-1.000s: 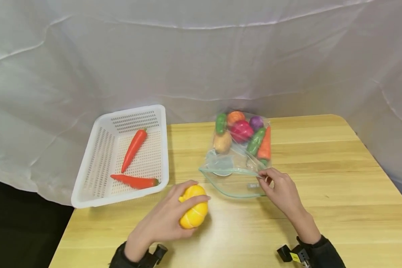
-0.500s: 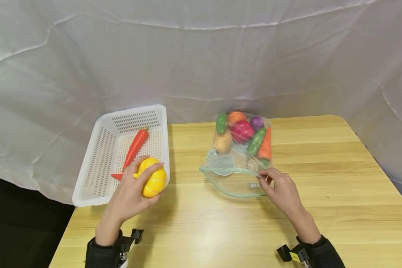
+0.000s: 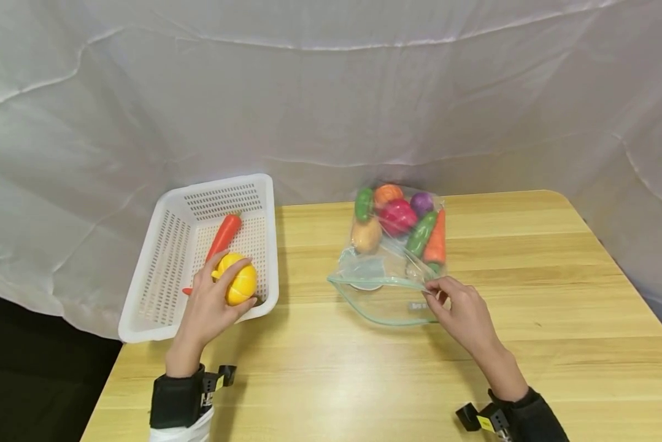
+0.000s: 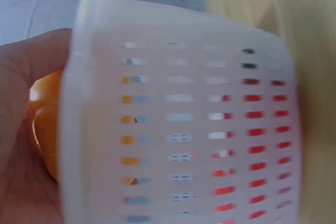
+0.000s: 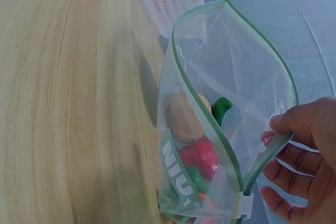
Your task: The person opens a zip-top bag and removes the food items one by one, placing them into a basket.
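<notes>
My left hand grips a yellow toy pumpkin with pale lines and a stub of a stem, over the near right part of the white plastic basket. In the left wrist view the pumpkin shows behind the basket's slotted wall. Two red toy chili peppers lie in the basket, the farther chili largely visible, the nearer mostly hidden by hand and pumpkin. My right hand pinches the mouth edge of a clear zip bag. The bag's mouth gapes, and its green-edged seal has a white slider.
Inside the bag are several toy vegetables, among them a carrot, a cucumber, a purple one and a tan, potato-like one. Grey cloth hangs behind the wooden table.
My left hand has carried the pumpkin leftward from the middle of the table to over the basket, then slightly lower into it. My right hand stays at the bag's edge.
</notes>
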The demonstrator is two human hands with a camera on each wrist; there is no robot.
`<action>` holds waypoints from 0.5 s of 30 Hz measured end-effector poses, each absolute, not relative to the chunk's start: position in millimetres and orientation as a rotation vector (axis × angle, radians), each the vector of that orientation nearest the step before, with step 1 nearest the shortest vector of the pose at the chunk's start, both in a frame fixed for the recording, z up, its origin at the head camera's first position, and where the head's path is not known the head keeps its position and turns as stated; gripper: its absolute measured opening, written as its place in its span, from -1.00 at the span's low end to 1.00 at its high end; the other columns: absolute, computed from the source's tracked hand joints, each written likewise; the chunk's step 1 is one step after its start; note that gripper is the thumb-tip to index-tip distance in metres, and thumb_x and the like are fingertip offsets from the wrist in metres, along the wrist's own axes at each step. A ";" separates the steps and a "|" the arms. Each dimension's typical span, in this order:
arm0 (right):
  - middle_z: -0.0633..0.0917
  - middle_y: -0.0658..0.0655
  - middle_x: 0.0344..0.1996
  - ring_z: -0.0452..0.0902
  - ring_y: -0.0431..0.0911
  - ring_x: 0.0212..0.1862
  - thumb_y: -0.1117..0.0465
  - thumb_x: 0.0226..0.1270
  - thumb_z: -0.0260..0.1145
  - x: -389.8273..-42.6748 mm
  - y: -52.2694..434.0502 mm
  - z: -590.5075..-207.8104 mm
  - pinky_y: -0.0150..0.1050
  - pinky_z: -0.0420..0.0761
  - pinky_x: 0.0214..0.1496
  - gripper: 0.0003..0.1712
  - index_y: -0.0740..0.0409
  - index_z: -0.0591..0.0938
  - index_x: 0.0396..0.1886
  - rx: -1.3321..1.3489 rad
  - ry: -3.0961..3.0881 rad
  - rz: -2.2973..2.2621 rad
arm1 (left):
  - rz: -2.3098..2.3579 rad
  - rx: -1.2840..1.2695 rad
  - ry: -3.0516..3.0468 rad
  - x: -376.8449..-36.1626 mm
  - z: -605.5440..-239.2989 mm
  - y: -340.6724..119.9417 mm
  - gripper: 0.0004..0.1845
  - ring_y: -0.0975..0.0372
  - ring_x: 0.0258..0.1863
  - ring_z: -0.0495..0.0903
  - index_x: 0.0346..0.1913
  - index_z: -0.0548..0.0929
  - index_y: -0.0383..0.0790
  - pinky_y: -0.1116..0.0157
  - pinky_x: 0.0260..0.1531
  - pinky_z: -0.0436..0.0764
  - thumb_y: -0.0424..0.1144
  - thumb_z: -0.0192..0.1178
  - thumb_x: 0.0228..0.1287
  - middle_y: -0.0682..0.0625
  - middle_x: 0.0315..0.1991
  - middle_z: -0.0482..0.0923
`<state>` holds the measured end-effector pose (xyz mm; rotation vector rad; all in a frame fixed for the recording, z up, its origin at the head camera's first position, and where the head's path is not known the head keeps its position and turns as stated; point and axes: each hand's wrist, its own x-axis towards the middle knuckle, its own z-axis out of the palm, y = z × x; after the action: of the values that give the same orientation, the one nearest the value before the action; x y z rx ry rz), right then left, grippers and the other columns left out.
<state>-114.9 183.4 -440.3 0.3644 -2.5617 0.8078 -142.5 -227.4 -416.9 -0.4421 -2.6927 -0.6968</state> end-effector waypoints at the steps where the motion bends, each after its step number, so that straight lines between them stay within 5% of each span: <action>1: 0.67 0.01 -0.51 0.49 -0.20 -0.52 0.38 0.04 0.37 -114.9 183.7 -440.6 -0.43 0.36 -0.55 -0.88 0.18 0.69 -0.36 0.365 -2.562 0.806 | -0.717 -0.424 -2.705 -143.3 -419.2 -227.9 -0.27 -0.29 0.09 0.27 0.16 0.46 -0.07 -0.19 -0.12 0.36 -0.23 0.48 -0.21 -0.31 0.26 0.19; 15: 0.67 0.03 -0.51 0.49 -0.20 -0.53 0.40 0.02 0.38 -115.2 184.0 -442.2 -0.40 0.38 -0.52 -0.88 0.19 0.68 -0.38 0.374 -2.556 0.797 | -0.793 -0.216 -2.883 -147.4 -435.3 -230.5 -0.39 -0.26 0.27 0.10 0.19 0.43 0.01 -0.30 -0.05 0.35 -0.08 0.35 0.01 -0.31 0.35 0.06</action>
<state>-115.2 184.0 -442.2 0.3745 -2.5559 0.7969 -147.4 -230.5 -435.3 -0.2155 -2.8834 -0.7927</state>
